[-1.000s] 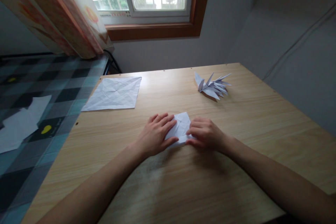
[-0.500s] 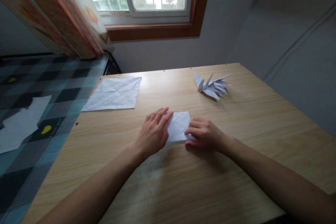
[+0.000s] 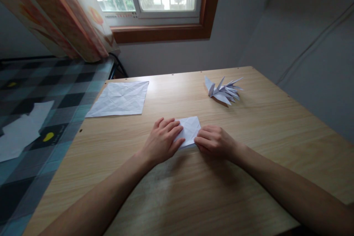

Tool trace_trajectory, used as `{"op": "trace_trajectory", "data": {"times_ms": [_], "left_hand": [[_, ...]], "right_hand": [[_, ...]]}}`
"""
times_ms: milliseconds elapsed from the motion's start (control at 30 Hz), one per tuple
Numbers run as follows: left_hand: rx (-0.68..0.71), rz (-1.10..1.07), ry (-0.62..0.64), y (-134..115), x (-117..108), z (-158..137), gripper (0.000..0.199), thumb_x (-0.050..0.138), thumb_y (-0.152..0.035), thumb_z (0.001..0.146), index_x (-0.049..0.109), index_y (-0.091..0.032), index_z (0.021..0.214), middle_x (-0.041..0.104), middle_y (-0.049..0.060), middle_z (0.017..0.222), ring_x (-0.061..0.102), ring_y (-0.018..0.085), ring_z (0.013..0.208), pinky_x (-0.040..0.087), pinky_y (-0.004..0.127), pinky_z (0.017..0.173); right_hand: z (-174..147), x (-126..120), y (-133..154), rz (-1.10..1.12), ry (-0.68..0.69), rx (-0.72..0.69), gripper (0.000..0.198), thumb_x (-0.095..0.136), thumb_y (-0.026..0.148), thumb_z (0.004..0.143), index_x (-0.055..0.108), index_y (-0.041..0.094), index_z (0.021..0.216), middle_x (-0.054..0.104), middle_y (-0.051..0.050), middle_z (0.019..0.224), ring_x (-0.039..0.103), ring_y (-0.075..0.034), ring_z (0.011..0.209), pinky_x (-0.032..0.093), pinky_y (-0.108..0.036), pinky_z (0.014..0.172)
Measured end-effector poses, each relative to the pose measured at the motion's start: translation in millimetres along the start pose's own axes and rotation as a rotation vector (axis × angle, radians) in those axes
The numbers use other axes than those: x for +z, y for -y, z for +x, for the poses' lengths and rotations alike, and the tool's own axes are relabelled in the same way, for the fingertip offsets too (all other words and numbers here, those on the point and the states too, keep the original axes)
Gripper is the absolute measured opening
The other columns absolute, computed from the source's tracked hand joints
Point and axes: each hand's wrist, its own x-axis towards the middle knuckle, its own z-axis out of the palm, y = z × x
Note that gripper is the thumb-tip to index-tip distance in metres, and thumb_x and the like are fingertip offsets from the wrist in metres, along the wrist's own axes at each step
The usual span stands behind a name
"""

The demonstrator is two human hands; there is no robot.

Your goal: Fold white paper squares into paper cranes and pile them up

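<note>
A small piece of folded white paper [image 3: 189, 129] with crease lines lies on the wooden table [image 3: 177, 199], between my two hands. Across its left part my left hand [image 3: 165, 138] rests flat, fingers stretched out and slightly apart, pressing it down. My right hand [image 3: 212, 139] pinches the paper's right edge near the lower corner, thumb and fingers together. The part of the paper under my left palm and the corner inside my right fingers are hidden.
Creased, flat white paper [image 3: 121, 97] lies at the table's back left. Folded paper pieces with pointed tips [image 3: 225, 91] stand in a cluster at the back right. To the left, more white paper [image 3: 23, 132] rests on a checked cloth [image 3: 16, 191]. A window is behind.
My right thumb and fingers have closed together on the paper's right edge. My left fingers have shifted slightly, with the thumb now farther over the paper. The paper has turned slightly.
</note>
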Motion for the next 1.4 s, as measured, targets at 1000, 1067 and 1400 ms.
{"op": "trace_trajectory", "data": {"times_ms": [1000,1067,1400], "left_hand": [[0.186,-0.108,-0.496,2.2,2.6,-1.3,0.014,0.058,-0.014,0.089,0.06,-0.018,0.102,0.073,0.005,0.092,0.066,0.017,0.08,0.051,0.031,0.075],[0.204,-0.174,-0.542,2.1,1.4,-1.9,0.013,0.056,-0.011,0.09,0.059,-0.019,0.1,0.072,0.005,0.087,0.066,0.015,0.075,0.051,0.028,0.071],[0.248,-0.269,-0.605,2.2,6.1,-4.9,0.009,0.054,-0.014,0.093,0.057,-0.018,0.101,0.069,0.001,0.074,0.06,0.01,0.058,0.048,0.023,0.059]], "right_hand": [[1.1,-2.4,3.2,0.232,-0.418,0.275,0.048,0.048,0.056,0.095,0.052,0.019,0.126,0.066,-0.013,0.104,0.065,-0.027,0.095,0.056,-0.041,0.08],[0.2,-0.2,1.7,0.266,-0.415,0.302,0.057,0.057,0.057,0.09,0.047,0.02,0.132,0.065,-0.014,0.111,0.065,-0.029,0.103,0.056,-0.044,0.086],[1.9,1.9,10.4,0.458,-0.433,0.516,0.02,0.061,0.02,0.089,0.059,0.025,0.108,0.073,-0.001,0.086,0.07,-0.016,0.073,0.056,-0.025,0.062]]}}
